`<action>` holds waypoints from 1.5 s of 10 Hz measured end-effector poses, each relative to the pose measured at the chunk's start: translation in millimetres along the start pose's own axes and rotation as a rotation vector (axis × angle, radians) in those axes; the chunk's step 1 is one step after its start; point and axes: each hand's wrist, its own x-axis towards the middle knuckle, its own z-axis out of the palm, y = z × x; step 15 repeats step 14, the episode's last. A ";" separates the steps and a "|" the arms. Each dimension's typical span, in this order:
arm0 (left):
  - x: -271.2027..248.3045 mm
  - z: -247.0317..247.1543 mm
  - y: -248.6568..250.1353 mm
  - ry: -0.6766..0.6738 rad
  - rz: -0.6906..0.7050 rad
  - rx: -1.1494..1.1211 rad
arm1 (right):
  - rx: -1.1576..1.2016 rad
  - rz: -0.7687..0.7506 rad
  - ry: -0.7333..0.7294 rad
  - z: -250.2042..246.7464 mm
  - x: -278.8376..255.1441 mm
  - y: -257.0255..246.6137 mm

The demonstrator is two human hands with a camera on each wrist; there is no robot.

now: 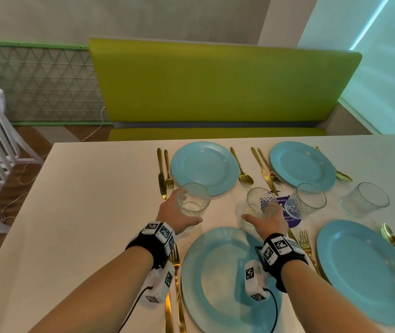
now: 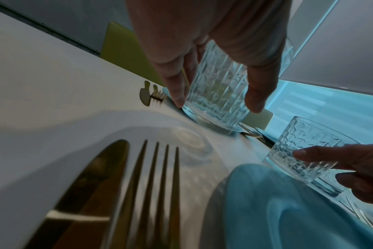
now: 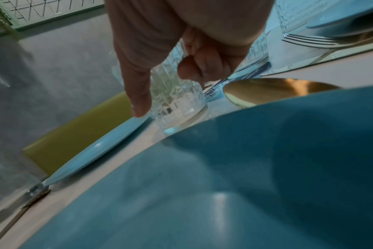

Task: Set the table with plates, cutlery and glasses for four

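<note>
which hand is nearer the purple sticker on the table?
Right. The right hand grips a clear patterned glass just left of the purple sticker; the left hand holds another clear glass farther left, by the far-left blue plate.

Head view moderately bright, cool cyan light entering from the window (image 1: 381, 75) at upper right; soft shadows of the forearms fall on the near plate (image 1: 218, 280), and straight edges bow toward the frame borders. Both wrist views dimmer. Fork (image 2: 158, 193) and knife (image 2: 89, 193) at lower left blurred, near plate (image 3: 224, 185) smeared, out of focus.
</note>
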 end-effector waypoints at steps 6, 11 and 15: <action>-10.8 6.3 -2.7 -0.038 -0.045 0.066 | -0.063 0.049 -0.090 -23.7 -2.9 15.5; -9.4 11.7 -5.1 -0.077 -0.069 0.041 | -0.027 0.046 -0.017 -43.5 -32.3 21.1; -23.2 -20.9 -0.7 -0.172 -0.074 0.032 | 0.103 0.014 0.098 -44.3 -81.9 12.4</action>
